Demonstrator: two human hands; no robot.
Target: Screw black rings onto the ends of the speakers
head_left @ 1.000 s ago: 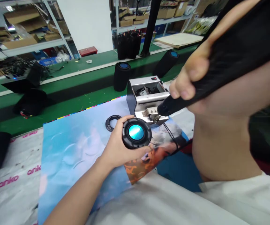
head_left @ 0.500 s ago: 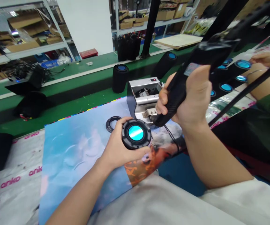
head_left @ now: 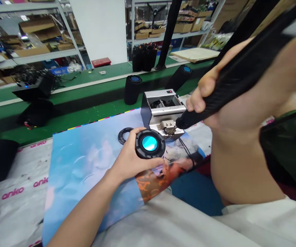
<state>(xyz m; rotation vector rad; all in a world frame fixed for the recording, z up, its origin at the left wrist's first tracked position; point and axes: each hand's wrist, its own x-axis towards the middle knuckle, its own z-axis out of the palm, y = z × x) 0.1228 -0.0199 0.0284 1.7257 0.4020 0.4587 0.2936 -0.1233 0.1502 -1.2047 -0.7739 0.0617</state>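
My left hand [head_left: 128, 159] is wrapped round a black round speaker part [head_left: 149, 143] with a shiny turquoise centre, held upright on the blue printed sheet [head_left: 86, 161]. My right hand [head_left: 214, 99] is raised close to the camera and grips a long black electric screwdriver [head_left: 230, 85]. The screwdriver's tip points down at the front of a small silver metal box machine [head_left: 163, 109], just right of the speaker part. A loose black ring [head_left: 124, 134] lies on the sheet behind my left thumb.
Black cylindrical speakers [head_left: 133, 89] stand on the green conveyor bench [head_left: 68, 113] behind the machine. Shelves with cardboard boxes [head_left: 32, 44] fill the back. A black cable [head_left: 187, 151] runs over the sheet to the right. White "anko" printed wrap [head_left: 16, 195] covers the table at left.
My right hand with the screwdriver swung up towards the camera and hides the row of speakers and the other person's arm seen at right half a second ago. The left hand stays put.
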